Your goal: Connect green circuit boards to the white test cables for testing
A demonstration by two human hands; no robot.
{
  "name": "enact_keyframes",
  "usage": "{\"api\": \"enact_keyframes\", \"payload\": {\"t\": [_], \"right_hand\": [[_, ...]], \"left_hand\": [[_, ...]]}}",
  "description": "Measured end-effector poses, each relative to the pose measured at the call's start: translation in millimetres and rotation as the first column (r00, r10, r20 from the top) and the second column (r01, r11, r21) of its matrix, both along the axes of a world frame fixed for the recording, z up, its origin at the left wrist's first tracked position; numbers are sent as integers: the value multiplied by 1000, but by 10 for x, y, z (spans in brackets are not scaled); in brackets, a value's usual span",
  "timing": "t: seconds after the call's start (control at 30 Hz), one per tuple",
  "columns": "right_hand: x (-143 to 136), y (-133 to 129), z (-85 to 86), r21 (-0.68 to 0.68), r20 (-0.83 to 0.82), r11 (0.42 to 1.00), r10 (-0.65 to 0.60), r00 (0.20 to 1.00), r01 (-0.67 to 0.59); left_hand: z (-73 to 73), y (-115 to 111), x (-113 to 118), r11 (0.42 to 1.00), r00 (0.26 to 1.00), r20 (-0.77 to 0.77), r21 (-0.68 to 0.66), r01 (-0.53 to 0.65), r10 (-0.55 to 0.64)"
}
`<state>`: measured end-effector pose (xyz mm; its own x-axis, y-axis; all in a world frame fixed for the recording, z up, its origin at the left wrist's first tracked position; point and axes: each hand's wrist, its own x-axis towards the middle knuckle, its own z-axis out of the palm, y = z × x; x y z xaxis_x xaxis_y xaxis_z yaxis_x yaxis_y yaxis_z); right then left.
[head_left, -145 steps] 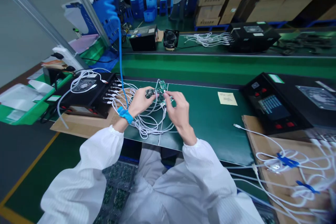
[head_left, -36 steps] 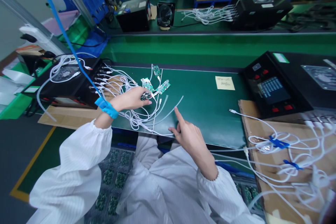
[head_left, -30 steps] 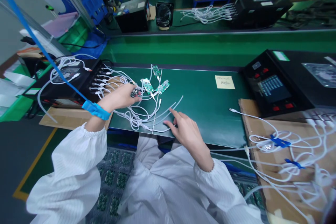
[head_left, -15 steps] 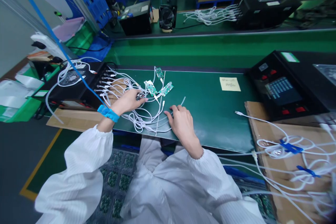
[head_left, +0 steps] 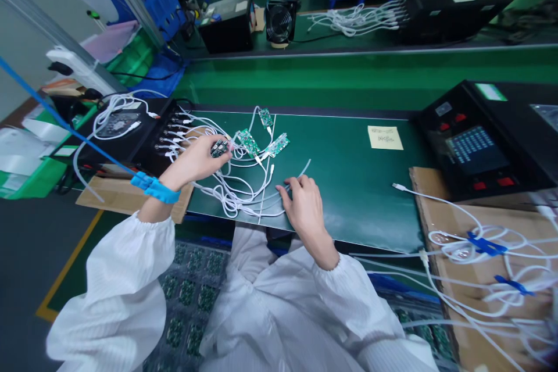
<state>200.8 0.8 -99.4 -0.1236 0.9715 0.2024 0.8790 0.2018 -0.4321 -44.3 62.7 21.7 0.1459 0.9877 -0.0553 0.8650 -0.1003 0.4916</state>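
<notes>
My left hand (head_left: 198, 158), with a blue wrist strap (head_left: 156, 187), pinches a small dark circuit board (head_left: 219, 148) above the tangled white cables (head_left: 229, 200). To its right, several green circuit boards lie on the bench, one of them a green-and-white board (head_left: 278, 144) with a cable plugged in. My right hand (head_left: 304, 203) rests on the green bench top with loosely bent fingers, the thumb apart from the index finger. A pale tube-like cable (head_left: 306, 167) passes under its fingers, and a loose white plug (head_left: 272, 169) lies to its left.
On the left stands a black box (head_left: 143, 148) with a row of cables plugged in. A black tester with a screen (head_left: 468, 145) stands right, near a yellow note (head_left: 385, 138). Bundled cables lie on cardboard (head_left: 436, 226). Trays of boards (head_left: 192, 290) sit below the bench edge.
My left hand has drawn left, away from the other boards, with the dark circuit board in its fingers. My right hand has barely moved.
</notes>
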Motion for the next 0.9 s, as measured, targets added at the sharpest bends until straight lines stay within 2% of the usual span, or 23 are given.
{"api": "enact_keyframes", "payload": {"t": [0.13, 0.27, 0.43, 0.6, 0.7, 0.8, 0.9], "right_hand": [[-54, 73, 45, 10, -76, 1000, 20, 997, -20], [-187, 232, 58, 19, -227, 999, 41, 973, -38], [-314, 384, -32, -43, -385, 995, 61, 921, -84], [-263, 373, -94, -62, -483, 992, 64, 873, -107], [-201, 322, -70, -22, -423, 993, 98, 901, -119], [-159, 265, -14, 1, -238, 985, 165, 957, -170], [-116, 203, 40, -19, -69, 977, 209, 975, -211]], "left_hand": [[150, -110, -27, 995, 992, 89, -13, 94, -93], [244, -205, -53, 990, 986, 113, -54, 128, -121], [227, -263, -128, 993, 990, 113, -70, 98, -90], [221, -284, -160, 999, 993, 112, -19, 40, -37], [212, -280, -145, 999, 994, 110, 39, -10, 5], [167, -255, -116, 995, 991, 131, 90, -41, 29], [93, -214, -75, 994, 989, 150, 105, -29, 13]]}}
